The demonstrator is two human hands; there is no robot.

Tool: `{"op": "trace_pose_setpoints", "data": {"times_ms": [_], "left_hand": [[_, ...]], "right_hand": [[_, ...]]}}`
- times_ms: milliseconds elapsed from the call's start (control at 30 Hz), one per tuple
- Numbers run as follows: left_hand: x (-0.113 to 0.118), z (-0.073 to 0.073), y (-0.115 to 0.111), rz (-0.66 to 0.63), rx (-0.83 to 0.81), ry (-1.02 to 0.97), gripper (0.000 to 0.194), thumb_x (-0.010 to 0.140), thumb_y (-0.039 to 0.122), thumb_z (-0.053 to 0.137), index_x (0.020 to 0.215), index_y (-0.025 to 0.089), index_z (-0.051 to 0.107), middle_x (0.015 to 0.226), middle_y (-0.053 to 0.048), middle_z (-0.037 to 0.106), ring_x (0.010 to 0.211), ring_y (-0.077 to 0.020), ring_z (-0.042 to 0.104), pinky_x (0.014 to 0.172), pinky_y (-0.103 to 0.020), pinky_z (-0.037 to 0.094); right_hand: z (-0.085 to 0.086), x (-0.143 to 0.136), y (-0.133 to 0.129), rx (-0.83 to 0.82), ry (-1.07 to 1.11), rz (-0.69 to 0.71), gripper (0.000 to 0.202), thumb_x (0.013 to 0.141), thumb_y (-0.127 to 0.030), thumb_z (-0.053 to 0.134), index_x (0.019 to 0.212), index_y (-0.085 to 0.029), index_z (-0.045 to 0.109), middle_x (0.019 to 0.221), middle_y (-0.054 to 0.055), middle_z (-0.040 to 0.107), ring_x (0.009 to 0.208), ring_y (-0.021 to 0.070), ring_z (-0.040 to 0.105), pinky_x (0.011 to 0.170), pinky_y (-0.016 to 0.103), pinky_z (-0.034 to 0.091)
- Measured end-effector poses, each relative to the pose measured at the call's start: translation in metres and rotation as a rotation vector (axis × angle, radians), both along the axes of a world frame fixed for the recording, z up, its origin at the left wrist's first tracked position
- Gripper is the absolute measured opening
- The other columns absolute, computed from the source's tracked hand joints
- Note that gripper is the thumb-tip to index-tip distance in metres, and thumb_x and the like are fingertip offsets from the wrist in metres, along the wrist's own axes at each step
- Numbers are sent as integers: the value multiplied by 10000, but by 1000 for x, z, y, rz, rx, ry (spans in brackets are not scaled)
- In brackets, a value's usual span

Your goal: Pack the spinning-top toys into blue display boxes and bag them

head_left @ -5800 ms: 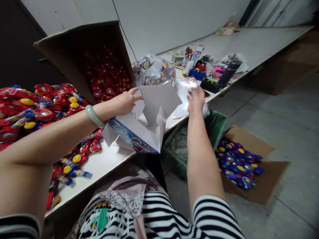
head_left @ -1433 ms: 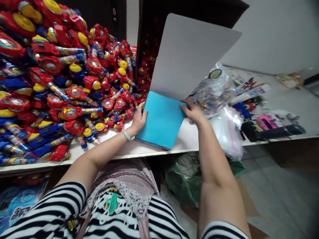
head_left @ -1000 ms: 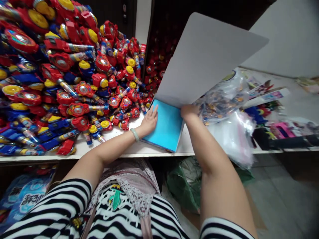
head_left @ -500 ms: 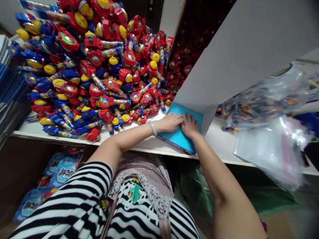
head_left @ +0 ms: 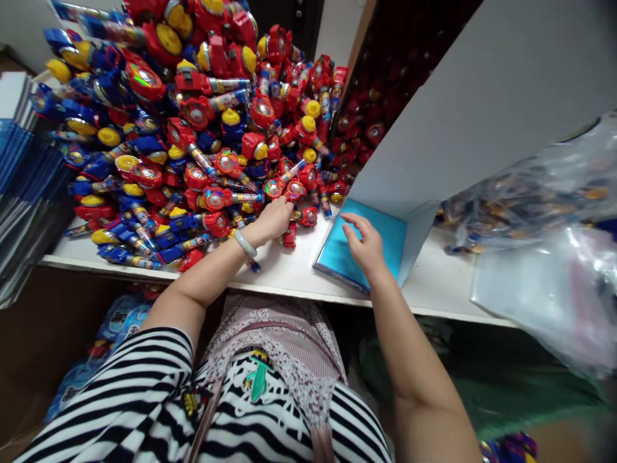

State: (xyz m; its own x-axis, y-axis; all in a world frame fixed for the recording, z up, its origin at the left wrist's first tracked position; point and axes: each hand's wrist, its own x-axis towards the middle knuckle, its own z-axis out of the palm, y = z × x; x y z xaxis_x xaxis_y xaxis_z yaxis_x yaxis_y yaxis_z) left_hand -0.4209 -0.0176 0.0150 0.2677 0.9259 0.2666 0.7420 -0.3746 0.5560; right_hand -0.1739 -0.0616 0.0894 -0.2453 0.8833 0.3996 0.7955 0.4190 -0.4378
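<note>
My left hand [head_left: 276,220], with a pale bangle at its wrist, reaches into the near right edge of a large pile of red and blue toy watches [head_left: 195,175]. Its fingers are bent together at a red toy watch [head_left: 295,189]; the fingertips are partly hidden. Over a flat bright-blue panel [head_left: 332,253], my right hand [head_left: 365,244] is held open with loosely curved fingers and nothing in it. The panel lies at the foot of a tall white board [head_left: 409,154], beside the pile.
On the left stands a stack of blue-and-white flat packs [head_left: 29,161]. Clear plastic bags [head_left: 540,270] lie at the right, some with small things inside. The white shelf [head_left: 299,276] has its front edge just before my body. Blue packages [head_left: 118,321] sit below it.
My left hand has left the blue panel and moved left to the toy pile. My right hand has lifted off the panel slightly. The whole view has shifted a little.
</note>
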Motion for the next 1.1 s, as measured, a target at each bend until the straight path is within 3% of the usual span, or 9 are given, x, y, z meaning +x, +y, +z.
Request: {"op": "trace_pose_setpoints", "data": {"times_ms": [100,200,300,433,533,600,700,867,1100], "left_hand": [[-17,2,-4,16,-19,-374,215,954,189,485,969,109,684,994,-129,635,974,-247,613,931,-387,501],[-17,4,-10,-97,-273,-866,215,952,266,518,998,141,687,839,-46,636,774,-166,608,771,-304,517],[10,9,-16,-271,-619,-1231,231,911,353,622,979,137,667,742,-5,583,566,-88,518,578,-236,448],[58,28,-13,-456,-676,-1396,309,899,436,645,976,137,651,788,-17,584,538,-63,489,527,-220,422],[69,47,7,-519,-456,-1153,388,955,500,526,1018,143,664,878,-66,630,670,-123,572,648,-272,507],[62,56,31,-362,-142,-868,372,949,453,548,1133,148,657,1049,-114,654,947,-211,623,884,-359,528],[44,60,71,-70,178,-368,552,860,277,656,1383,152,531,1426,-172,505,1390,-358,386,1170,-545,309],[39,55,100,-114,113,206,578,752,60,600,1324,146,587,1525,-196,399,1457,-463,265,1150,-712,192],[41,61,106,-84,215,233,340,822,51,481,1108,80,663,1219,-197,541,1235,-360,530,1108,-593,327]], "right_hand": [[-9,-14,-3,-38,225,34,479,942,-456,507,1370,-248,555,1317,126,635,1153,230,653,1006,427,537],[-20,-23,5,-129,369,91,847,886,-560,578,1584,-311,168,1487,143,496,1245,229,614,1000,417,551],[-25,-31,17,-108,390,64,996,874,-646,557,1595,-307,-41,1458,152,517,1242,241,619,1000,421,553],[-11,-30,25,144,390,-18,950,919,-667,450,1574,-307,-135,1444,167,487,1216,273,631,979,443,558],[17,-7,30,252,343,-26,942,930,-591,482,1562,-318,-160,1490,178,420,1220,285,622,982,470,551],[37,16,37,301,246,-119,947,922,-518,522,1573,-279,-123,1506,193,383,1262,291,592,1028,471,522],[50,47,53,330,62,-307,939,873,-413,596,1584,-200,21,1532,213,336,1385,311,478,1125,473,436],[19,58,91,201,-35,-350,845,863,-325,598,1561,-168,149,1447,210,453,1314,274,536,1124,443,440],[1,65,102,166,-50,-341,833,857,-340,600,1552,-171,172,1474,191,447,1364,252,503,1129,420,437]]}}
